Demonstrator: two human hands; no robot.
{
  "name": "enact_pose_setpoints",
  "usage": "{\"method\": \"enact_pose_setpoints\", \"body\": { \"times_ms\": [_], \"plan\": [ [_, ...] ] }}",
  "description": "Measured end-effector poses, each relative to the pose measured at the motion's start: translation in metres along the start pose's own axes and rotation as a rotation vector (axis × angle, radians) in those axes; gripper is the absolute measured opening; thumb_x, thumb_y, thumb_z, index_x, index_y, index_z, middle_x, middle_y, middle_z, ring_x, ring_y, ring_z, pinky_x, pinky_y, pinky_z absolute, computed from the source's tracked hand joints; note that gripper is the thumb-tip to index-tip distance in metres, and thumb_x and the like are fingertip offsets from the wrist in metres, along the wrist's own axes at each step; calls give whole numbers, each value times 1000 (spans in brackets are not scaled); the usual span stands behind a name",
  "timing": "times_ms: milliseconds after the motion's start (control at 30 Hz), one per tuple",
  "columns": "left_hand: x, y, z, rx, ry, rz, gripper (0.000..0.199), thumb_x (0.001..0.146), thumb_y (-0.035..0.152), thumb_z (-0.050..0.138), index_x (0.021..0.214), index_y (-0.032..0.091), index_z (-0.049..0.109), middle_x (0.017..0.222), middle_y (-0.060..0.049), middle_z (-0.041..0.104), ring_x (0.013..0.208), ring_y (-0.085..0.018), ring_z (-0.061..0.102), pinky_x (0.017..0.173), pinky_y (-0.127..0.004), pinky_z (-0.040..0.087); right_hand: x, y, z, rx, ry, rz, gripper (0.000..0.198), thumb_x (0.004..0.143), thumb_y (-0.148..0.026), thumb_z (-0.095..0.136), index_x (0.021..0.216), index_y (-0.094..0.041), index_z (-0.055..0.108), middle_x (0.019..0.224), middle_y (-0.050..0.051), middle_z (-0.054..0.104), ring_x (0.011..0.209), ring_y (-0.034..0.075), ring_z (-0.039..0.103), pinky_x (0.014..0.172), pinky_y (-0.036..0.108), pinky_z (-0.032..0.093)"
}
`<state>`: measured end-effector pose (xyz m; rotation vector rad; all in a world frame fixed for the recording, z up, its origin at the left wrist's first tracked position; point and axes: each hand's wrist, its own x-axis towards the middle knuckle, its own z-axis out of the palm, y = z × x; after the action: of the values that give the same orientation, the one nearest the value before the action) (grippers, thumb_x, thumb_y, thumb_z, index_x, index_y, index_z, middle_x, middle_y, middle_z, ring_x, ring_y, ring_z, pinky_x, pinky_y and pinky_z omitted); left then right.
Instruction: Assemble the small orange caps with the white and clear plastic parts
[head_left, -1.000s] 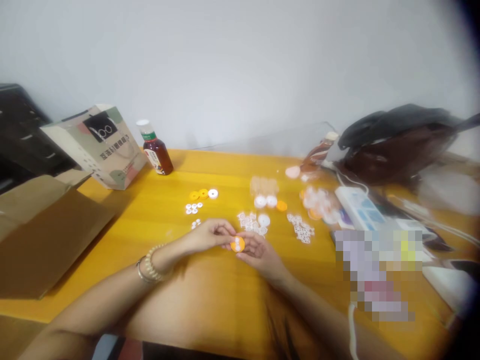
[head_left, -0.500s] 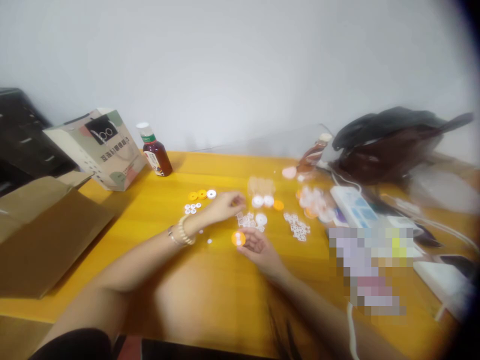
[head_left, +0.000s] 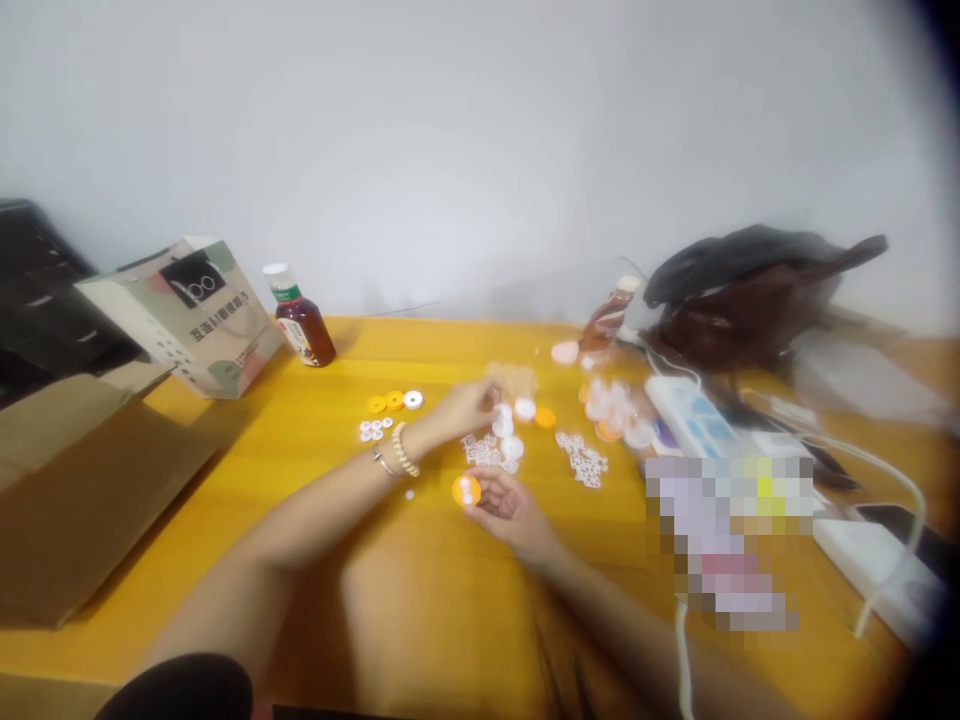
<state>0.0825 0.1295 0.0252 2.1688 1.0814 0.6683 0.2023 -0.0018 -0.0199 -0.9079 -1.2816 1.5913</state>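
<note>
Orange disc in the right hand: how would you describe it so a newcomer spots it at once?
Over the yellow table, find the right hand, just right of and below the picture's middle. It holds the orange disc. White spots show at its middle, and it is held, unlike the other orange discs, which lie on the table.

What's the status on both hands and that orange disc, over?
Left hand: fingers at a white disc, grip unclear. Right hand: holding orange disc, white bits on its face. Between hands: white openwork pieces.
</note>
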Motion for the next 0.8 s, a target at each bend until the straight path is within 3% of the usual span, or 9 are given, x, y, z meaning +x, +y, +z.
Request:
{"method": "enact_pose_setpoints", "body": {
  "times_ms": [100, 200, 300, 433, 633, 800],
  "plan": [
    [-12, -2, -9, 62, 70, 92, 30, 80, 21, 52, 110, 16, 51, 106, -9, 59, 96, -21, 55, 85, -34, 40, 0, -1, 1, 5, -4, -3, 38, 64, -29, 72, 97, -21, 54, 85, 1, 61, 78, 12, 59, 77, 28, 47],
    [-23, 0, -12, 98, 10, 172, 23, 81, 23, 52, 103, 16, 56, 103, -8, 61, 96, -20, 55, 85, -33, 40, -1, -3, 2, 4, -9, 14, 39, 64, -30, 72, 97, -22, 54, 85, 1, 62, 77, 12, 59, 77, 29, 48],
    [-29, 5, -9, 90, -96, 160, 21, 77, 28, 58, 95, 17, 59, 96, -7, 62, 93, -22, 55, 82, -33, 41, -1, -5, 3, 1, -16, 29, 38, 64, -30, 72, 97, -21, 55, 84, 1, 62, 75, 12, 59, 77, 29, 48],
    [-29, 7, 1, 76, -147, 145, 22, 72, 27, 63, 91, 17, 59, 94, -7, 61, 91, -22, 55, 79, -32, 40, -1, -4, 3, 10, -14, 29, 39, 63, -30, 73, 97, -21, 55, 84, 1, 62, 75, 11, 59, 77, 29, 48],
    [-20, 5, 18, 39, -145, 136, 20, 68, 23, 65, 87, 15, 60, 86, -5, 61, 83, -20, 55, 76, -30, 41, -2, -3, 4, 3, -29, 32, 38, 64, -30, 72, 97, -22, 55, 84, 1, 61, 75, 11, 58, 77, 29, 48],
    [-23, 2, 7, -58, -110, 111, 28, 75, 25, 60, 101, 14, 56, 96, -7, 61, 87, -18, 56, 79, -30, 43, -2, -1, 4, -7, -38, 24, 39, 64, -32, 72, 97, -22, 55, 83, 1, 61, 74, 12, 59, 76, 29, 48]
  ]
}}
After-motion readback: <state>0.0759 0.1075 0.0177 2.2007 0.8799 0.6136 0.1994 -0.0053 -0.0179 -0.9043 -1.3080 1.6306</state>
